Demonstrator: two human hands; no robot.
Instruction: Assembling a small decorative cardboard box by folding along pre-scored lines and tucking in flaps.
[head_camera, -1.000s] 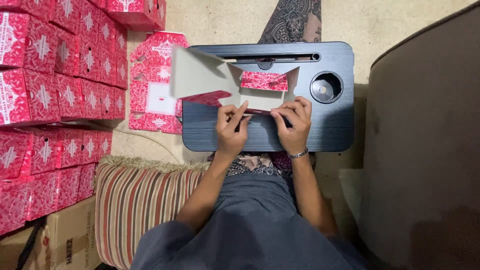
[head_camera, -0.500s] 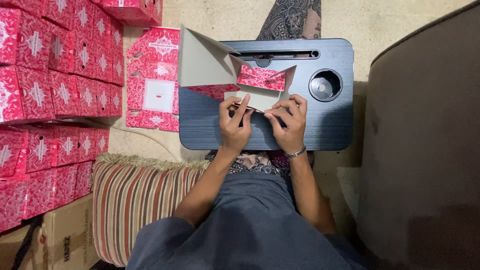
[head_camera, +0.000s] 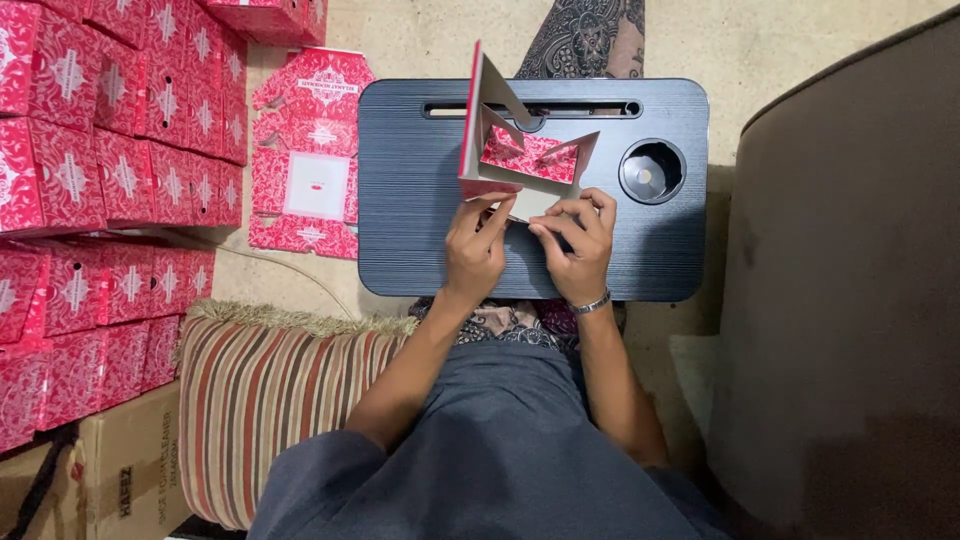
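A red-and-white patterned cardboard box blank, partly folded with grey inner flaps standing up, rests on a dark lap table. My left hand pinches its near edge on the left side. Close beside it, my right hand with a metal wristband presses the same near flap from the right. One side panel stands upright at the left of the box.
Stacks of finished red patterned boxes fill the left side. Flat unfolded blanks lie on the floor beside the table. A striped cushion and a brown carton are at lower left. A grey upholstered surface rises on the right.
The left side panel has swung from lying out flat to standing upright. Both hands have shifted slightly along the near flap, staying close together.
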